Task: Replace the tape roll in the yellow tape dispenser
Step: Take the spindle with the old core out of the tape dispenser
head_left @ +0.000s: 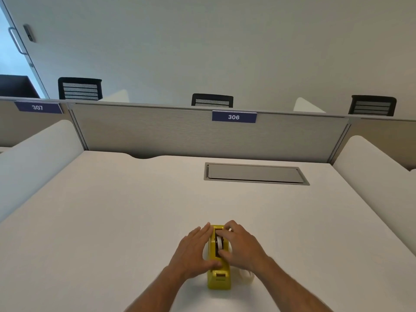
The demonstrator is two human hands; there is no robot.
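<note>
The yellow tape dispenser (pixel 219 279) stands on the white desk (pixel 112 221) near the front edge, its cutter end toward me. A tape roll (pixel 219 243) sits in its slot, seen edge-on. My left hand (pixel 195 251) rests flat against the dispenser's left side with the thumb on its top. My right hand (pixel 242 243) reaches over from the right, fingertips and thumb pinching the roll in the slot. A second, clear tape roll (pixel 247 276) lies on the desk to the dispenser's right, mostly hidden under my right forearm.
A grey cable hatch (pixel 255 173) is set into the desk at the back right. A fabric partition (pixel 157 131) with a "306" label (pixel 234 117) closes off the far edge. White side panels flank the desk, and black chairs stand beyond the partition.
</note>
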